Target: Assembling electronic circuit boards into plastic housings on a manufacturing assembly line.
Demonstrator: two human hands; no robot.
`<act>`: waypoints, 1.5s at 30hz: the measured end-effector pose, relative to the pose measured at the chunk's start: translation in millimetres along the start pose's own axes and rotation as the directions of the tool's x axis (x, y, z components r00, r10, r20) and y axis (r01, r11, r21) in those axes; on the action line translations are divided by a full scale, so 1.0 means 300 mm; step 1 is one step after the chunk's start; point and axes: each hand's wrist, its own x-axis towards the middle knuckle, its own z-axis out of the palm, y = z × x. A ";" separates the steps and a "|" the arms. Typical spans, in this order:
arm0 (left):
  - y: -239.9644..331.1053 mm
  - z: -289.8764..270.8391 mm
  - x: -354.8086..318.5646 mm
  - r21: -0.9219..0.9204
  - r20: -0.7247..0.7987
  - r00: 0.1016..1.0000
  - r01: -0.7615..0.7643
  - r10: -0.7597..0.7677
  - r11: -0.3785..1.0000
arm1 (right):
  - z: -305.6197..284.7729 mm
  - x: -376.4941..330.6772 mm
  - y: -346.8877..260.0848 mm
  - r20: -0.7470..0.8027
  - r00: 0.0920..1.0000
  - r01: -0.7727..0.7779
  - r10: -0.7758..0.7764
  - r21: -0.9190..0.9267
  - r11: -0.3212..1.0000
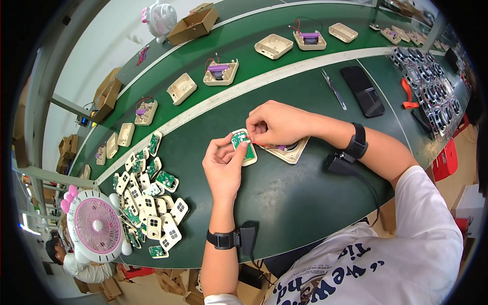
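Observation:
My left hand [222, 165] grips a small cream panel with a green circuit board [249, 152] on it, thumb on the board and fingers around its left edge. Close against the panel's upper right side, my right hand [278, 123] is closed in a pinch at a red wire [247, 136] by the board. Its fingers hide the wire's end. Under the right hand lies an open cream housing [294, 156], partly covered, with a dark round part inside. Red wire also shows between housing and panel.
Many cream panels with green boards [149, 203] are heaped at left, beside a pink-and-white fan [98, 223]. Tweezers [334, 90] and a black phone [362, 91] lie at right, near rows of speakers [429, 86]. Cream housings [220, 72] line the green strip beyond. Another person [89, 269] is at lower left.

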 end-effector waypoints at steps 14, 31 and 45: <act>0.009 0.011 0.027 -0.109 0.040 0.998 0.054 -0.049 0.993 | -0.093 -0.007 -0.050 -0.045 0.997 -0.074 0.067 -0.197 0.978; -0.039 -0.022 0.022 0.163 -0.015 0.996 -0.085 0.089 0.983 | -0.536 -0.119 0.017 -0.342 0.910 -0.364 0.234 -0.391 0.845; -0.027 0.021 0.021 0.325 -0.078 0.980 -0.150 0.184 0.934 | -1.015 -0.232 0.509 -0.838 0.301 -0.694 0.456 0.136 0.707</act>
